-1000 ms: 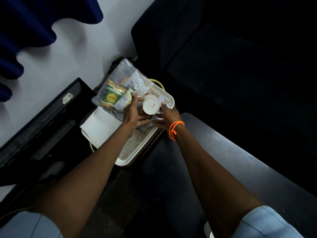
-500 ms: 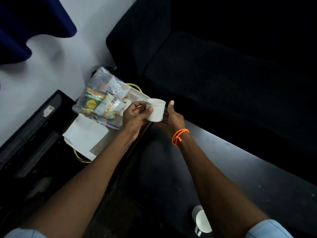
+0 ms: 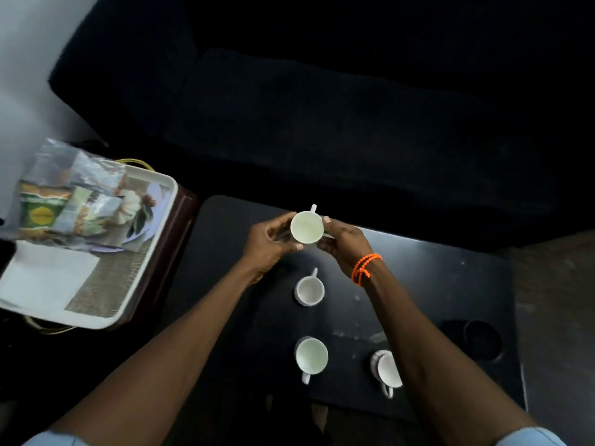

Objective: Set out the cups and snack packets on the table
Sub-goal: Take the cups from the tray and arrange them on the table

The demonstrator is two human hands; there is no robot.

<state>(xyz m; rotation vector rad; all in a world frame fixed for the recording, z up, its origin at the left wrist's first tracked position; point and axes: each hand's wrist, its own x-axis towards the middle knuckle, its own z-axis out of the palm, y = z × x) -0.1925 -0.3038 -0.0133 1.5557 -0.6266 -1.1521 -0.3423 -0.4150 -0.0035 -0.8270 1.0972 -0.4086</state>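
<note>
Cup [image 3: 306, 231] carried from tray [image 3: 167, 201] over table [image 3: 434, 284]; your left hand [image 3: 270, 244], right hand [image 3: 343, 244] both clasp it. Risk: knocking nearer cup [image 3: 309, 290] when lowering.

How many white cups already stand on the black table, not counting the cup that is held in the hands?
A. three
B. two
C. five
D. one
A: three cups stand on the black table below the held cup.

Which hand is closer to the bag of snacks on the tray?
Left. The left hand holds the cup on the side toward the snack bag; the right hand holds its far side, farther away.
</note>
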